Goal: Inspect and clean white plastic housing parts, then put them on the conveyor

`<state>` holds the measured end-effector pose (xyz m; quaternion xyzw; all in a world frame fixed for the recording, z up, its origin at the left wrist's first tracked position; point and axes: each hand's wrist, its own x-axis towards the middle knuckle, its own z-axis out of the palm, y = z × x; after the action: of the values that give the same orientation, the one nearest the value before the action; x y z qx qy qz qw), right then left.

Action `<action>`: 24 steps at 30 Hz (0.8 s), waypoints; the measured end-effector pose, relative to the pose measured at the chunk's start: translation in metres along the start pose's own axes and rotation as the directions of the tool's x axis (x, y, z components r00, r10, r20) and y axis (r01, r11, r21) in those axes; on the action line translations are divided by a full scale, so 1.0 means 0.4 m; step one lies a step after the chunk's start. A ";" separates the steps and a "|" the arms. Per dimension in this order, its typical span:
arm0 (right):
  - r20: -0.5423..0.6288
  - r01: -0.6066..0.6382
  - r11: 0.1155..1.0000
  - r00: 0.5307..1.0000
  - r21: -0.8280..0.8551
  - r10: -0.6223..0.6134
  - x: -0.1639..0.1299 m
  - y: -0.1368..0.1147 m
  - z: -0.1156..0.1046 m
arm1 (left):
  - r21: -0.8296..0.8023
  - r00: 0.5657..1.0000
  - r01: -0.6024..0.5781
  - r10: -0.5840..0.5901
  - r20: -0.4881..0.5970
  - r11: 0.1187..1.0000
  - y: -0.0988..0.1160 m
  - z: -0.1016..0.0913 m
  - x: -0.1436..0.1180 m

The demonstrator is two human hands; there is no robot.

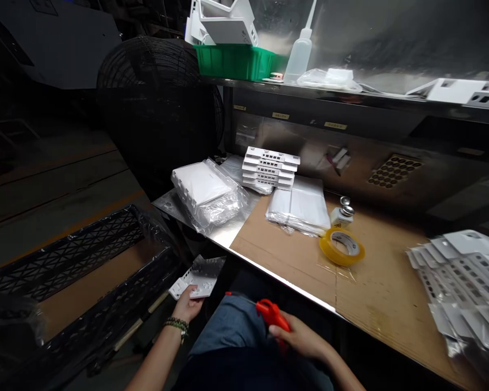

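My left hand is closed on the edge of a white plastic housing, held below the table's front edge with its hollow, ribbed side showing. Slots run along one side of it. In my right hand, over my lap, is a red air blow gun. Its thin nozzle points left toward the housing, apart from it, and ends in a red tip. My right thumb rests on the gun's body, while the lower part of its grip is blurred and partly covered by my fingers.
Cardboard covers the table, bearing a yellow tape roll, a pump bottle, flat white bags and stacked housings. Bagged housings lie left, more housings right. A black crate stands lower left; a fan is behind.
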<state>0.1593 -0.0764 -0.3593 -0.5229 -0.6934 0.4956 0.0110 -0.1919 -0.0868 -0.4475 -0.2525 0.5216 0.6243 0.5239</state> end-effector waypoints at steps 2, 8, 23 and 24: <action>0.001 -0.007 0.994 1.000 -0.111 0.007 -0.035 -0.009 -0.003 | -0.001 1.000 0.009 -0.009 -0.024 1.000 -0.024 0.031 0.010; -0.054 -0.063 0.970 0.997 -0.235 0.052 -0.089 -0.045 -0.012 | -0.002 0.995 -0.055 0.054 -0.088 0.999 -0.047 0.064 0.005; -0.021 -0.001 0.999 1.000 0.046 0.002 -0.099 -0.045 -0.042 | 0.400 0.987 -0.162 0.157 0.046 0.902 0.037 0.036 -0.085; -0.054 -0.001 0.999 0.999 0.038 0.003 -0.098 -0.042 -0.041 | 0.457 0.975 -0.222 0.204 0.091 0.861 0.043 0.024 -0.097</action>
<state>0.1737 -0.0935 -0.3195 -0.5365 -0.6827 0.4945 0.0390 -0.1930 -0.0916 -0.4044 -0.0484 0.6700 0.5401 0.5070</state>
